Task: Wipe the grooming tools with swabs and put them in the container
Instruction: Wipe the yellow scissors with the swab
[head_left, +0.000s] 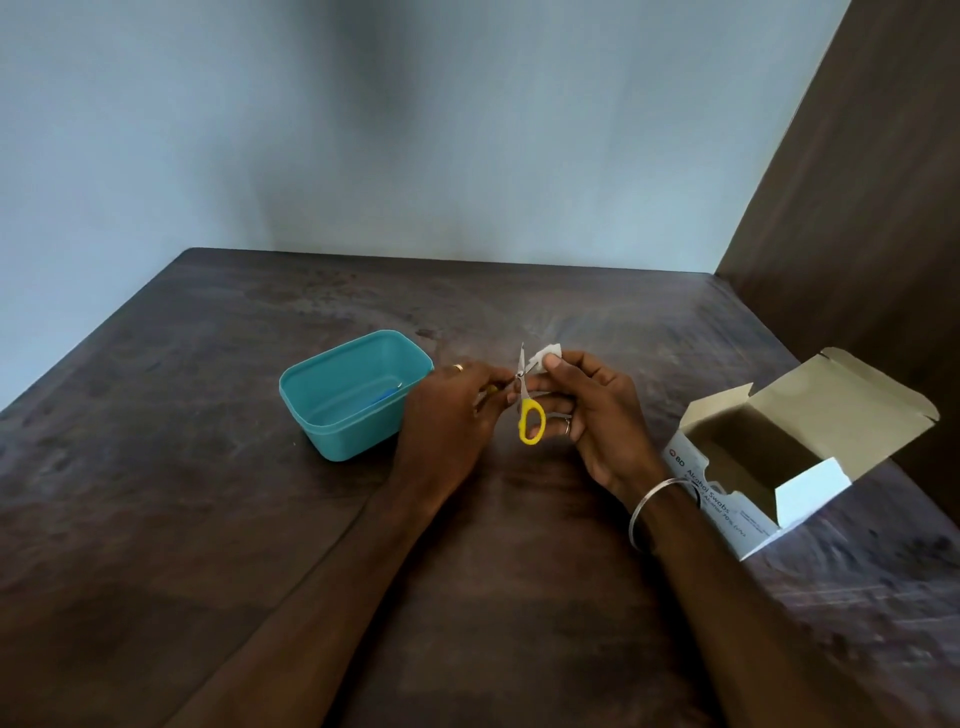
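At the middle of the dark wooden table, two bare hands meet just above the surface. The left hand pinches one pair of small scissors near the pivot, its fingers curled around one of the yellow handle loops; the other loop hangs down in plain sight between the two hands. The two short metal blades are spread apart, one pointing up and away, the other angled right. The right hand grips one white swab between thumb and fingertips, and the swab touches the right-angled blade. One ring shows on the left hand, one ring on a finger of the right hand, and one thin metal bangle circles the right wrist.

To the left of the hands, just beside the left knuckles, one teal plastic container stands upright on the table with no lid on it. Inside it, near the right wall, lies one small blue thing, too blurred to tell what it is.

To the right, near the right forearm, one cardboard box marked "Alcohol Swabs" lies with its flaps open; its inside is in shadow, so I cannot tell how many swabs remain there. A pale wall rises at the far edge of the table, and one dark wood panel stands along the right.
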